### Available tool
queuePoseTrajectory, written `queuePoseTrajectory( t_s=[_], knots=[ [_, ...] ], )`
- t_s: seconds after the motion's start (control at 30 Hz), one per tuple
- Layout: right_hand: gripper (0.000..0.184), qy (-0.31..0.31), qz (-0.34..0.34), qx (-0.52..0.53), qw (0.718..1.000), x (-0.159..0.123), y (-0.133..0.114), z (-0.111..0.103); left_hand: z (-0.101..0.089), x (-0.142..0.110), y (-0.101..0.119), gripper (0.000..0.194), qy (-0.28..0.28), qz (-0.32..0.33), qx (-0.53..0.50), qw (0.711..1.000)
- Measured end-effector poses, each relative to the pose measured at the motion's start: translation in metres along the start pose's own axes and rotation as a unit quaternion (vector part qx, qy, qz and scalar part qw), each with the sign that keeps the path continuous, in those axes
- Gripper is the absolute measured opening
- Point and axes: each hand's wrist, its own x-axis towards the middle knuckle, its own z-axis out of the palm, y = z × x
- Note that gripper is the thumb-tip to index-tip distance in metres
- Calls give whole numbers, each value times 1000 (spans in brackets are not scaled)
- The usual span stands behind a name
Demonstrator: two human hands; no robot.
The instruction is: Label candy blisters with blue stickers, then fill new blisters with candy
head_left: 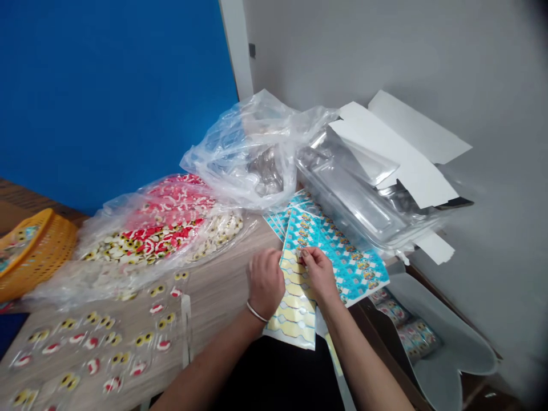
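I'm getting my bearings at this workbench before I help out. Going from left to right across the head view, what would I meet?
Orange basket, plastic bag of red and pale pieces, left hand, right hand, wrapped packets at lower right.

Wood-grain desk [222, 291] with eye and mouth pieces
Small clear packets [113, 359] of yellow-and-black eyes and red-and-white mouths lie in loose rows; behind them, an open clear plastic bag [98, 274] of loose pieces, near an orange perforated basket [55, 245].
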Motion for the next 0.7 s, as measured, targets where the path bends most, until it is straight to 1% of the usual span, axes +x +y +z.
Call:
queuePoseTrajectory(
  t_s=[0.03,0.07,0.1,0.13,0.17,0.2,0.23,0.27,0.3,0.33,0.37,0.4,0.43,0.47,0.5,0.53,0.57,0.6,0.63,0.7],
  knots=[
    [26,-4,6,13,1000,1,0,0,0,-1,2,27,-45,83,82,992],
    [27,-3,11,31,999,0,-2,-1,2,-2,3,29,-94,158,167,969],
    [27,9,12,52,999,-2,-5,-2,5,-2,4,31,-136,210,245,937],
    [27,32,5,73,997,-4,-10,-3,8,-2,4,34,-161,235,307,908],
    [26,62,-11,95,993,-9,-16,-5,12,-1,4,36,-168,242,358,886],
    [24,97,-38,109,989,-14,-25,-7,16,0,3,37,-167,239,395,871],
    [22,134,-76,109,982,-20,-34,-9,19,1,1,38,-166,233,414,864],
    [19,164,-123,89,975,-27,-43,-11,21,2,-1,38,-168,227,411,867],
    [15,182,-174,47,966,-34,-52,-12,22,3,-2,37,-173,218,386,880],
    [12,185,-226,-8,956,-41,-60,-12,22,3,-2,37,-176,200,338,902],
    [9,175,-275,-70,943,-47,-65,-11,21,3,0,35,-176,168,270,932],
    [8,150,-318,-132,927,-53,-67,-9,19,1,4,31,-173,119,182,961],
    [11,115,-355,-189,908,-58,-66,-6,16,-3,9,26,-165,58,74,982],
    [16,77,-388,-236,888,-63,-62,-2,10,-9,17,23,-155,-7,-46,987],
    [21,41,-416,-271,867,-67,-57,3,4,-16,25,23,-139,-66,-165,974],
    [25,9,-442,-297,846,-72,-50,8,-4,-25,33,25,-120,-112,-271,948],
    [28,-20,-464,-318,826,-78,-43,14,-13,-35,41,27,-100,-143,-355,918],
    [32,-46,-483,-334,808,-84,-36,21,-22,-46,47,26,-78,-163,-413,893],
    [34,-72,-499,-347,791,-91,-30,29,-33,-56,50,24,-52,-177,-447,876],
    [38,-143,-512,-355,769,-106,-20,48,-57,-74,48,19,12,-206,-471,858]
  ],
)
